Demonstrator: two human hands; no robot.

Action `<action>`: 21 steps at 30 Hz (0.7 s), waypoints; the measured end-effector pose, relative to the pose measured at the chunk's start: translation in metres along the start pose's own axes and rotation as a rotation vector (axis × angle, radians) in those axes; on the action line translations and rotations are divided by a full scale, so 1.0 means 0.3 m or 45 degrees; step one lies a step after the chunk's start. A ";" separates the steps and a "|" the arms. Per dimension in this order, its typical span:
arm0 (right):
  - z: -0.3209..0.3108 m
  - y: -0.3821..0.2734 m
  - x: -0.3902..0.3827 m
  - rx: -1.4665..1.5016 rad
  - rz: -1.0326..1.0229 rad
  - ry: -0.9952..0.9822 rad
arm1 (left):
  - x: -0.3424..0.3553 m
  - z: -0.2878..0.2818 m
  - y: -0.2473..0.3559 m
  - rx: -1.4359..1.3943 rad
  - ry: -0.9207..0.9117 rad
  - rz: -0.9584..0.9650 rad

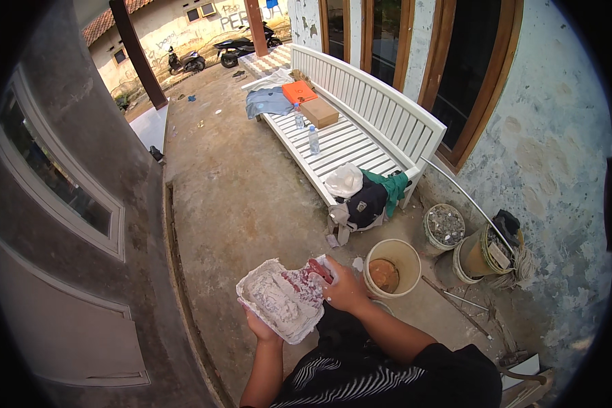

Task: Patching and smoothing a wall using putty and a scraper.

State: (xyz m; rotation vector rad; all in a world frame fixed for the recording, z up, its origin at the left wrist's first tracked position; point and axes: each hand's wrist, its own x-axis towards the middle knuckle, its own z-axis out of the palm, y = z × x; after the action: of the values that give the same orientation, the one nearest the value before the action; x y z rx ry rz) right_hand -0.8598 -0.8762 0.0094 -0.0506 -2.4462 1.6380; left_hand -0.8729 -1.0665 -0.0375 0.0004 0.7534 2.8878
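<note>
Left hand: we see the left hand (263, 329) holding the tray from below, at its near left side.
Right hand: we have the right hand (343, 287) wrapped around a red tool (322, 268), white smears on the fingers.
Tray: whitish, squarish, tilted, off the floor in front of our black shirt (387, 377); rim (294, 338) crusted.
Paste: white, lumpy paste (273, 298) fills the tray's left part; a reddish, paste-streaked patch shows by the tool, we can't tell whether it's blade or tray.
Nearest bucket: pale bucket (411, 258) right of our right hand, reddish-brown stuff (383, 275) at the bottom.
Other buckets: rubble bucket (432, 239) near the wall; yellowish bucket (474, 255) beside it, with a long pole (457, 188) leaning there.
Bench: white slatted bench (377, 95) ahead; we count two bottles (313, 141), a brown box (319, 113), an orange bag (297, 92), plus clothes (367, 207) at the near end.
Back: two motorbikes (185, 62) by the far wall.
</note>
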 end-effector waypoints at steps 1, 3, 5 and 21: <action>0.010 0.033 0.067 0.008 -0.005 0.002 | 0.071 -0.004 -0.003 0.027 -0.009 -0.011; 0.035 0.099 0.220 0.162 -0.102 0.194 | 0.220 0.017 -0.003 0.096 -0.062 0.027; 0.016 0.137 0.402 0.134 -0.094 0.177 | 0.394 0.051 -0.016 0.168 -0.114 0.061; -0.135 0.276 1.372 0.072 0.080 0.265 | 1.464 0.213 -0.173 0.411 -0.219 -0.013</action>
State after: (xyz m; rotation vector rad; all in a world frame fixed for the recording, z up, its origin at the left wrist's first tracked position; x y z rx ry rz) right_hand -1.2624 -0.7507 0.0075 -0.2782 -2.2632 1.6361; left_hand -1.2963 -0.9242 -0.0241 0.2774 1.1666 2.6782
